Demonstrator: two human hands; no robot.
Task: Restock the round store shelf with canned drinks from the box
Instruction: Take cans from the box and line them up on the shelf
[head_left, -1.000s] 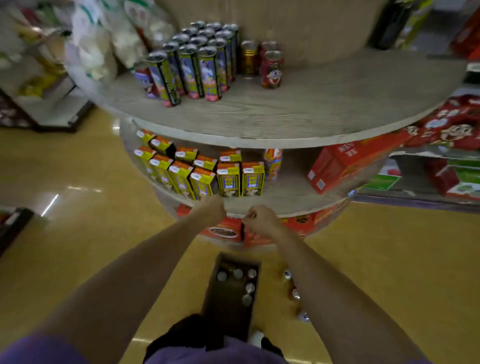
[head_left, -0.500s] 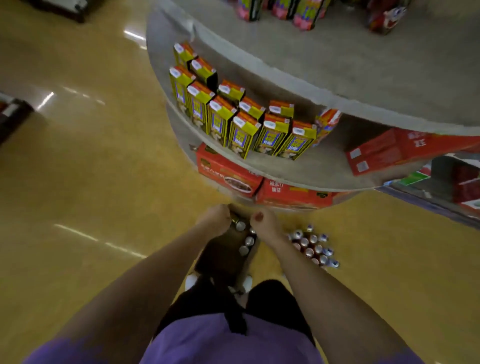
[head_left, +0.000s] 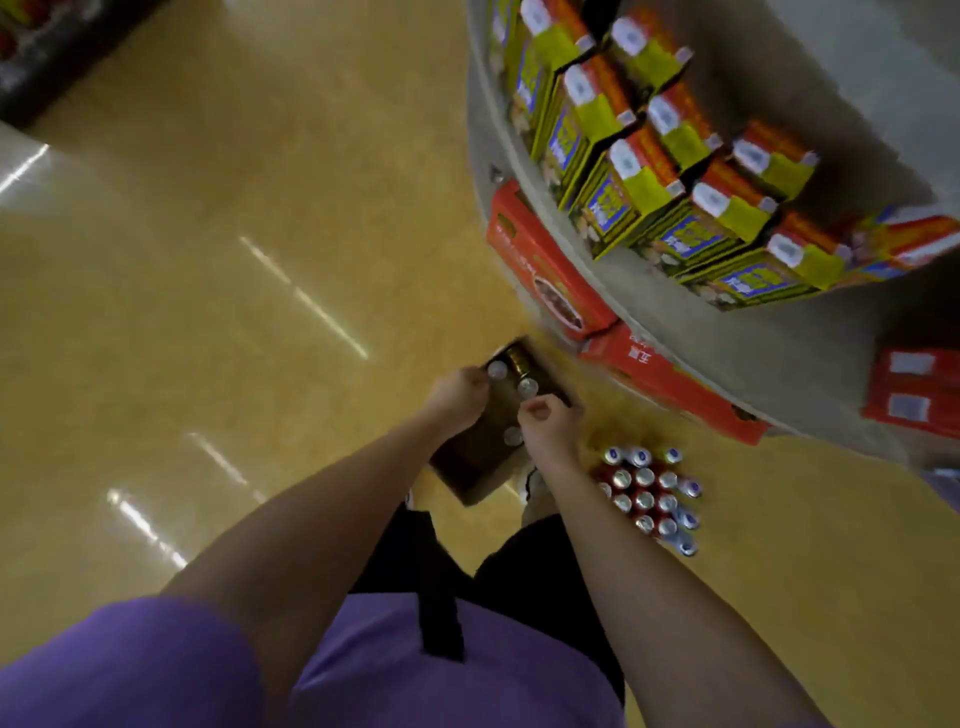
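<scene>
Writing on the yellow-green drink cartons (head_left: 631, 192) lining the round shelf (head_left: 769, 343) is too blurred to read. The red cases (head_left: 550, 270) under the shelf rim carry white Chinese characters, also not legible. On the yellow floor (head_left: 208, 260) stands the dark cardboard box (head_left: 478, 457), with a few silver can tops (head_left: 527, 387) showing inside. The left hand (head_left: 457, 395) curls its fingers at the can top nearest the box's far corner; whether it grips that can is unclear. The right hand (head_left: 545, 421) is curled over the box's right side, its hold hidden. A cluster of red and blue cans (head_left: 649, 493) stands on the floor just right of the box.
</scene>
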